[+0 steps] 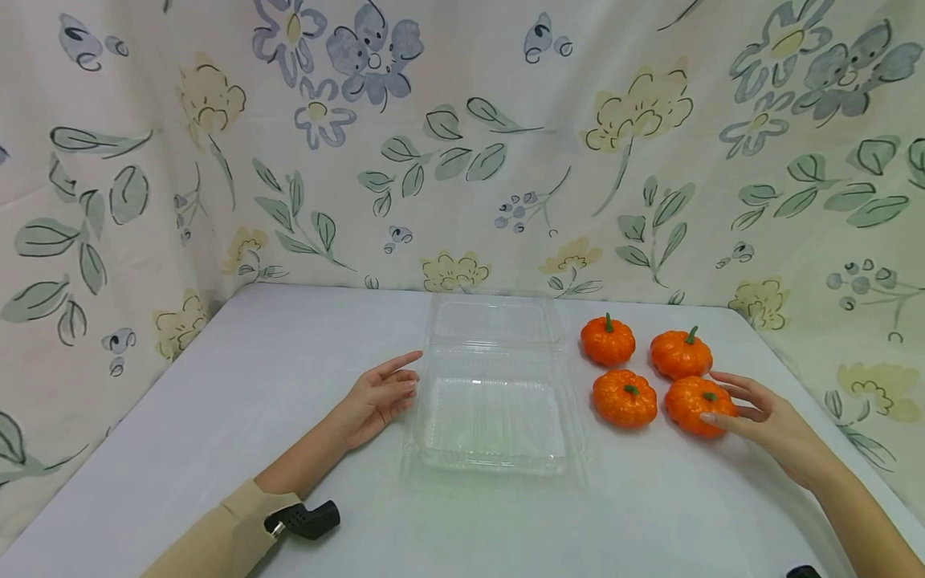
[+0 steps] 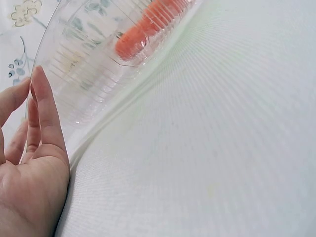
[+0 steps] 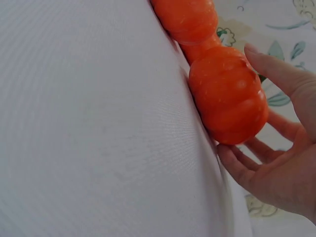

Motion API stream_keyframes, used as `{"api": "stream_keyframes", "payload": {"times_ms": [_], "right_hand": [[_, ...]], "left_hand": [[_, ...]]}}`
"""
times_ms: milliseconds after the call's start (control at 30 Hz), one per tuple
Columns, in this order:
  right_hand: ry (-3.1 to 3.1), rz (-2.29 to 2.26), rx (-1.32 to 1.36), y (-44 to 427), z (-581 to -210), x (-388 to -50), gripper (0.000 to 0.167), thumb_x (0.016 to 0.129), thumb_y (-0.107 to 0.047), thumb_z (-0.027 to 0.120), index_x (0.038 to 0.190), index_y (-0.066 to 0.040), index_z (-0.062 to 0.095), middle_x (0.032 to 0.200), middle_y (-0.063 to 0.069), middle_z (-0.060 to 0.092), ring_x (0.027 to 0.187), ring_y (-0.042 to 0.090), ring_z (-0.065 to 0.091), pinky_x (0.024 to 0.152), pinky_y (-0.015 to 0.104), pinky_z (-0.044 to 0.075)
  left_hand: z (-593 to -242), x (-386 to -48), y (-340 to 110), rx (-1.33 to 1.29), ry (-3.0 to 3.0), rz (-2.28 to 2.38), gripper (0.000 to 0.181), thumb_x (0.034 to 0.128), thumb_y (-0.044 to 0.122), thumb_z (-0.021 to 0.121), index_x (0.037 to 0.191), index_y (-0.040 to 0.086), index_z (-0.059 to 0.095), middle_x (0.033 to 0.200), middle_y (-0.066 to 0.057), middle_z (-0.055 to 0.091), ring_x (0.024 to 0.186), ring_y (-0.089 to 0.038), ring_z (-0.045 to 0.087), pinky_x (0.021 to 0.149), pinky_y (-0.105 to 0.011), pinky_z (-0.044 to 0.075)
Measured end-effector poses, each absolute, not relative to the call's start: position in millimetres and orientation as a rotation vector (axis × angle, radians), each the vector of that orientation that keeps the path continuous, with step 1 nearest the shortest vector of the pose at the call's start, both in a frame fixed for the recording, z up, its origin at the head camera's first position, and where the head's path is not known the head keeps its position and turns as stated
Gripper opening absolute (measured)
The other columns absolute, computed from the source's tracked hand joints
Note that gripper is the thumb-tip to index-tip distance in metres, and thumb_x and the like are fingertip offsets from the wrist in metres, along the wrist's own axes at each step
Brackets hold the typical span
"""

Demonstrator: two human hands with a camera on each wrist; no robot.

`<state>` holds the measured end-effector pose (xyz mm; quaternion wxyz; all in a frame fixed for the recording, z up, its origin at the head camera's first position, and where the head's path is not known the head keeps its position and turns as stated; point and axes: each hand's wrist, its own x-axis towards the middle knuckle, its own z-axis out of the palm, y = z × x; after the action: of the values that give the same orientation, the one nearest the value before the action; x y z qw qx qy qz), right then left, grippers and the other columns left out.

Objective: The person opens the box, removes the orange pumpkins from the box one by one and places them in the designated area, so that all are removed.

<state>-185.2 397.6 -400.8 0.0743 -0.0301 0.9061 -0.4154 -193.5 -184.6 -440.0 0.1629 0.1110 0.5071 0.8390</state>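
Note:
A clear plastic clamshell container lies with its lid folded back, in the middle of the table. Beside its left edge is my left hand, fingers loosely extended; in the left wrist view the fingertips are at the container's rim. To the container's right sit several small orange pumpkins with green stems. My right hand spreads around the front right pumpkin, thumb on the near side, fingers on the far side. That pumpkin rests on the table in the right wrist view, with a gap before the palm.
The other pumpkins are the back left one, the front left one and the back right one. A white cloth covers the table. Floral curtains hang behind and at both sides.

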Motion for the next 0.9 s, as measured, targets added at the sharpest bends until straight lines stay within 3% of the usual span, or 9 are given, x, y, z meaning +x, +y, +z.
{"api": "stream_keyframes", "payload": {"times_ms": [67,167,233,367,500,633,733,833,900], "right_hand": [[2.716,-1.257,-0.093,398.2,-400.8,-184.7,0.067,0.105,-0.028,0.066,0.163,-0.014,0.034,0.160,0.039,0.027,0.120,0.027,0.060,0.095,0.041,0.060],[2.710,-1.280,-0.104,399.5,-401.7,-183.6,0.066,0.105,-0.028,0.066,0.163,-0.018,0.036,0.159,0.035,0.030,0.107,-0.006,0.055,0.082,0.018,0.054],[2.699,-1.305,-0.119,400.5,-402.3,-183.2,0.065,0.106,-0.027,0.066,0.163,-0.020,0.036,0.157,0.031,0.034,0.101,-0.016,0.051,0.080,0.015,0.053],[2.707,-1.305,-0.131,402.6,-402.4,-183.3,0.063,0.106,-0.027,0.066,0.162,-0.022,0.038,0.144,0.003,0.048,0.102,-0.018,0.051,0.081,0.015,0.053],[2.724,-1.288,-0.137,404.4,-400.8,-183.5,0.062,0.106,-0.028,0.066,0.161,-0.022,0.039,0.129,-0.027,0.044,0.102,-0.019,0.050,0.080,0.016,0.052],[2.765,-1.273,-0.155,406.8,-397.6,-183.2,0.060,0.106,-0.028,0.065,0.160,-0.021,0.041,0.126,-0.030,0.046,0.101,-0.020,0.051,0.079,0.015,0.052],[2.807,-1.234,-0.153,410.1,-393.5,-182.6,0.060,0.107,-0.030,0.064,0.161,-0.022,0.040,0.129,-0.025,0.050,0.100,-0.021,0.051,0.082,0.023,0.055],[2.808,-1.228,-0.137,413.6,-389.2,-181.8,0.060,0.108,-0.032,0.062,0.162,-0.026,0.038,0.128,-0.029,0.049,0.100,-0.023,0.048,0.093,0.050,0.057],[2.826,-1.212,-0.135,415.6,-386.3,-181.6,0.058,0.108,-0.032,0.060,0.162,-0.030,0.038,0.122,-0.038,0.045,0.099,-0.024,0.047,0.091,0.045,0.058]], "left_hand": [[-439.6,-193.3,-184.6,0.315,1.439,2.397,0.061,0.1051,-0.007,0.054,0.162,0.000,0.034,0.111,0.000,0.064,0.091,-0.005,0.068,0.081,-0.017,0.060],[-439.1,-193.0,-184.9,0.317,1.437,2.396,0.062,0.1054,-0.007,0.053,0.163,0.000,0.032,0.111,0.000,0.064,0.092,-0.005,0.068,0.081,-0.017,0.060],[-439.0,-192.6,-185.2,0.319,1.443,2.392,0.062,0.1057,-0.007,0.053,0.163,-0.001,0.030,0.111,0.000,0.064,0.092,-0.005,0.068,0.081,-0.017,0.060],[-438.9,-191.7,-186.0,0.318,1.437,2.393,0.062,0.1061,-0.007,0.052,0.164,-0.001,0.029,0.111,0.000,0.064,0.092,-0.005,0.068,0.081,-0.017,0.060],[-438.7,-191.1,-186.0,0.310,1.409,2.408,0.060,0.1060,-0.007,0.052,0.162,0.000,0.033,0.110,-0.001,0.064,0.091,-0.006,0.068,0.081,-0.017,0.060],[-437.9,-191.4,-185.5,0.299,1.401,2.419,0.059,0.1057,-0.007,0.052,0.162,0.000,0.034,0.110,-0.001,0.064,0.090,-0.007,0.069,0.081,-0.017,0.060],[-437.5,-192.3,-185.4,0.291,1.416,2.420,0.058,0.1055,-0.007,0.053,0.161,0.000,0.036,0.110,-0.001,0.064,0.090,-0.007,0.068,0.081,-0.018,0.060],[-437.8,-193.7,-186.2,0.282,1.430,2.421,0.054,0.1055,-0.007,0.052,0.158,0.002,0.042,0.109,-0.001,0.064,0.089,-0.007,0.068,0.080,-0.018,0.060],[-438.1,-194.5,-187.0,0.282,1.440,2.419,0.052,0.1058,-0.008,0.051,0.156,0.002,0.045,0.109,-0.001,0.065,0.089,-0.007,0.068,0.080,-0.018,0.060]]}}
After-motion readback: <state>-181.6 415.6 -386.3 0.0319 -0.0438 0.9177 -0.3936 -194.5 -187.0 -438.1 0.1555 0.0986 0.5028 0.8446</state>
